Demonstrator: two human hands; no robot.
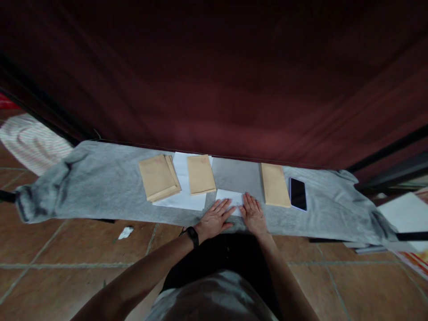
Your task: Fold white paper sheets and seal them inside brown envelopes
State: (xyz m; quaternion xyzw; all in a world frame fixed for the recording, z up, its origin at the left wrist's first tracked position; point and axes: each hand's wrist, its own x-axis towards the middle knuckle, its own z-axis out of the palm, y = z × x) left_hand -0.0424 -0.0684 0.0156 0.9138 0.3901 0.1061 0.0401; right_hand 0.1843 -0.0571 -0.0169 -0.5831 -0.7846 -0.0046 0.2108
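Both of my hands lie flat on a small folded white paper [229,196] near the front edge of a grey cloth [100,183]. My left hand [214,219], with a black band at the wrist, presses the paper's left part, fingers spread. My right hand [253,214] covers its right part, fingers stretched out. Just behind the paper lies a grey sheet [236,174]. One brown envelope [200,174] rests on white sheets [182,199] to the left, and a stack of brown envelopes [158,177] lies further left. Another brown envelope [274,184] is to the right.
A black phone [298,193] lies face up right of the envelopes. A dark red curtain [214,80] hangs behind the cloth. The floor is brown tile [67,249] with a white scrap [125,232]. Striped fabric [31,140] sits far left, white board and papers [406,214] far right.
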